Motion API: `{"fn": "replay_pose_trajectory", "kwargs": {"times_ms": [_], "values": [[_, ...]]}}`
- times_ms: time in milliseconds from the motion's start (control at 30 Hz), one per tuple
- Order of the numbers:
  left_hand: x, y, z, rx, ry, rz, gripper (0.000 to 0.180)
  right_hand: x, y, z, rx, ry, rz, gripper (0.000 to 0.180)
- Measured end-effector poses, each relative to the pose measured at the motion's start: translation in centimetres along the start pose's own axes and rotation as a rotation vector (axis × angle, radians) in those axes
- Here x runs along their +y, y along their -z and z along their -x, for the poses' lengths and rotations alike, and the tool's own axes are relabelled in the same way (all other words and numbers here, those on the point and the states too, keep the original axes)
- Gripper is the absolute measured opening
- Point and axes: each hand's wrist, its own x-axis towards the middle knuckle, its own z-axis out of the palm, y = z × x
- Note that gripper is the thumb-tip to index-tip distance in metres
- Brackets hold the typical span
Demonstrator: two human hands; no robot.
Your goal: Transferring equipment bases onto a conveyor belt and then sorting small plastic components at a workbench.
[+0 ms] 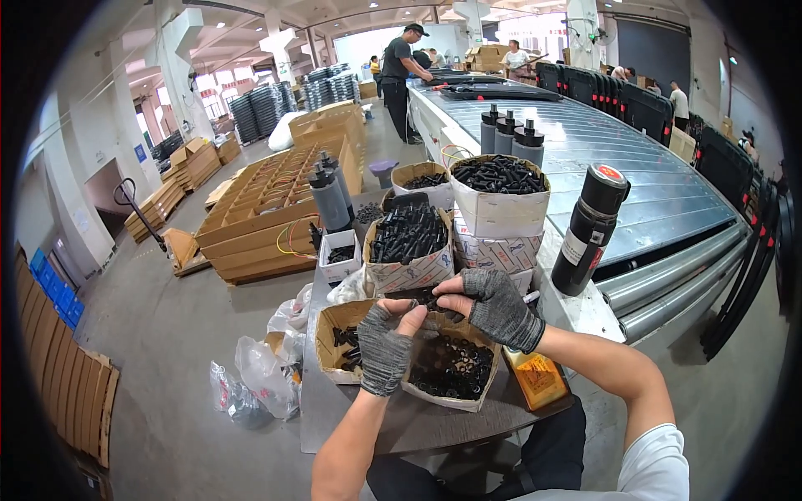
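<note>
Both my hands wear grey fingerless gloves and meet above the work table point(334, 417). Between their fingertips is a small black part point(428, 299), partly covered by the fingers. My left hand point(388, 344) pinches it from the left, while my right hand point(499, 307) grips it from the right. Just below them stands an open cardboard box point(443, 402) with many small black rings point(459, 367) inside. Left of it, a second box point(324, 351) holds black pieces. Behind the hands, a taller box point(409, 278) is heaped with black tubular parts point(408, 234).
A white box point(501, 213) of black parts stands farther back, near grey bottles point(526, 142). At right are a black thermos point(586, 230), a yellow-orange bottle point(537, 380) and a roller conveyor point(668, 288). Plastic bags point(263, 376) hang at left. A co-worker point(397, 79) stands beyond.
</note>
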Motion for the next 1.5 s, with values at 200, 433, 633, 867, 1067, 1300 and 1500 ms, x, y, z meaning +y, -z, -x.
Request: {"fn": "replay_pose_trajectory", "kwargs": {"times_ms": [200, 433, 633, 867, 1067, 1300, 1500], "values": [[-0.1, 0.1, -0.1, 0.026, 0.002, 0.017, 0.014, -0.4, -0.4, -0.4, 0.059, 0.141, 0.137, 0.017], [0.5, 0.0, 0.2, 0.062, 0.007, 0.082, 0.017, -0.8, -1.0, -0.9, 0.045, 0.190, 0.222, 0.018], [-0.5, 0.0, -0.1, 0.069, -0.055, 0.047, 0.019, -0.9, -1.5, -0.6, 0.036, 0.219, 0.281, 0.023], [-0.8, 0.1, -0.2, 0.113, -0.145, -0.044, 0.021, -0.9, -2.1, -0.7, 0.064, 0.270, 0.333, 0.026], [-0.3, -0.2, 0.0, 0.067, -0.071, 0.076, 0.018, -1.0, -1.9, -0.5, 0.000, 0.350, 0.419, 0.035], [0.7, 0.6, -0.2, -0.019, 0.187, 0.384, 0.018, -2.7, -1.7, -0.6, -0.018, 0.251, 0.361, 0.041], [1.1, 0.5, -0.4, -0.081, 0.270, 0.560, 0.020, -3.0, 0.3, -1.0, -0.054, -0.295, -0.260, 0.032]]}}
